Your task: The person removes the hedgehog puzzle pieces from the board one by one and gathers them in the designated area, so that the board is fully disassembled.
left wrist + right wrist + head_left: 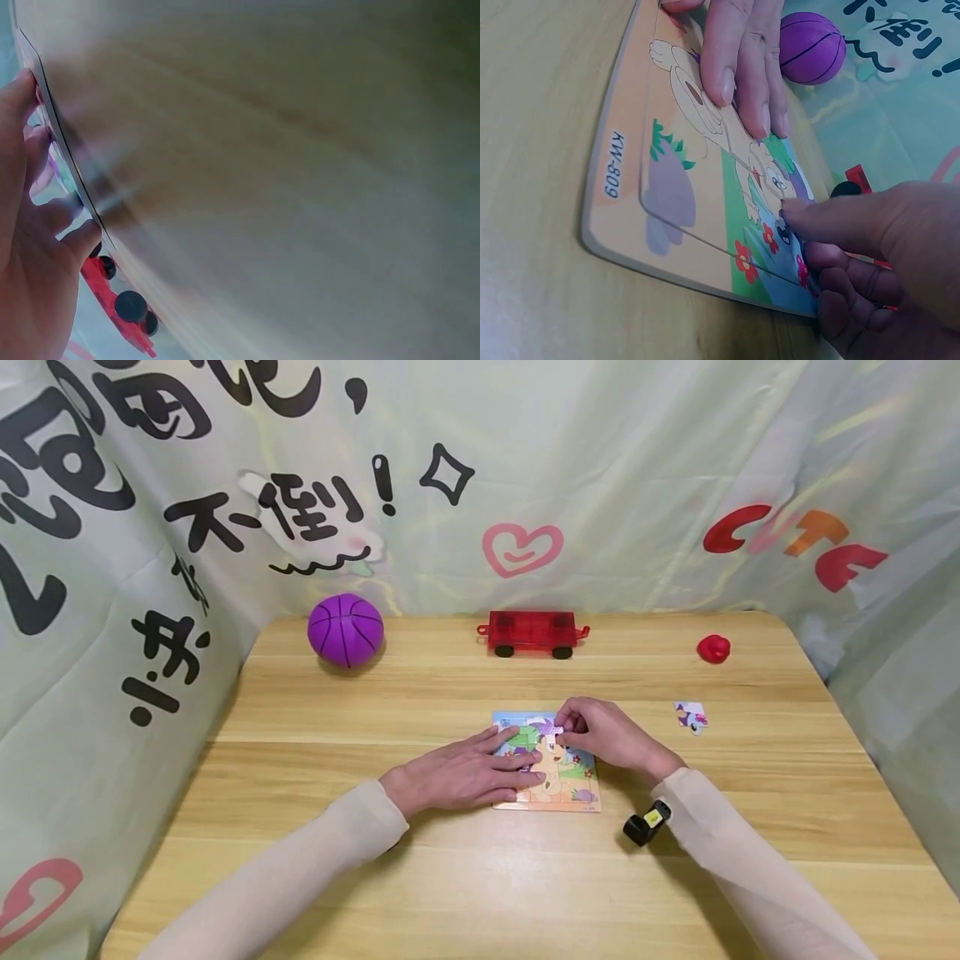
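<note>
A square jigsaw puzzle (585, 795) with a cartoon animal picture lies on the wooden table. Across its left part rests my left hand (465, 774), fingers extended and spread; the right wrist view also shows these fingers (727, 64) pressing on the picture. At the puzzle's upper right, my right hand (611, 735) pinches a small puzzle piece (553, 731) between thumb and curled fingers. Much of that piece is hidden by the fingers. One loose puzzle piece (691, 717) lies to the right, apart from both hands.
Along the table's back stand a purple ball (346, 631), a red toy wagon (531, 632) and a small red toy (714, 649). A black device (647, 823) with a yellow label is at my right wrist. A printed curtain (615, 468) surrounds the table.
</note>
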### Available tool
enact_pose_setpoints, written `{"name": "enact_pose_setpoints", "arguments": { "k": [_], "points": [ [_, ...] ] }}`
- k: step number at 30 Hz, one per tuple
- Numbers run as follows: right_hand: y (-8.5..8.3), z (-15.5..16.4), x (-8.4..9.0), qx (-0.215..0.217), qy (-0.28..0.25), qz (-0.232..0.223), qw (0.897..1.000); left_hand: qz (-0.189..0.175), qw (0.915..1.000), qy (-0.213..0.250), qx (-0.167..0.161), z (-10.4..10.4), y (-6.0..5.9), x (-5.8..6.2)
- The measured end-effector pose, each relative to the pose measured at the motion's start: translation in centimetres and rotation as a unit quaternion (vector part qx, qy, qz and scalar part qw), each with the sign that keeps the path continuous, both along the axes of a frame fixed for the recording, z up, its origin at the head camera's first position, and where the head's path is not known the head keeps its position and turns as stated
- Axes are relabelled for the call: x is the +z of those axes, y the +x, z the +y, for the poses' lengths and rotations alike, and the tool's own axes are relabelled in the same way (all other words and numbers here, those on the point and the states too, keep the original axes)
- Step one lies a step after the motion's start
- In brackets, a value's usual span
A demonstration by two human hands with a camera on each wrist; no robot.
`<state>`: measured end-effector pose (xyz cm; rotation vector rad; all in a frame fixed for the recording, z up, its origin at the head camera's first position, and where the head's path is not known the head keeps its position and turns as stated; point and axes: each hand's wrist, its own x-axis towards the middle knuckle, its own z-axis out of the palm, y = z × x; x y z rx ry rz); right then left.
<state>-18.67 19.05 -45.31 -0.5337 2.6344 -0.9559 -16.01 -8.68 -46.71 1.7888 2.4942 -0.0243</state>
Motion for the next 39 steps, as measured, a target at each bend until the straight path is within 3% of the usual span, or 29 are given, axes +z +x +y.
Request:
{"name": "enact_pose_setpoints", "arguments": {
  "k": [7, 18, 28, 39],
  "points": [
    [0.0, 0.2, -0.2, -0.001, -0.013, 0.003, 1.0, -0.006, 0.9998, 0.017, -0.005, 0.0, 0.0, -0.1],
    [0.2, 0.8, -0.7, -0.025, -0.086, -0.03, 0.996, -0.023, 0.9996, 0.016, 0.0, -0.1, -0.1, 0.1],
    [0.5, 1.4, -1.1, -0.046, -0.147, -0.02, 0.988, -0.012, 0.9999, 0.012, -0.004, -0.1, -0.2, 0.0],
    [0.4, 5.2, -0.2, -0.078, -0.12, 0.007, 0.99, -0.019, 0.9998, 0.007, 0.0, 0.0, -0.1, 0.2]
  ]
}}
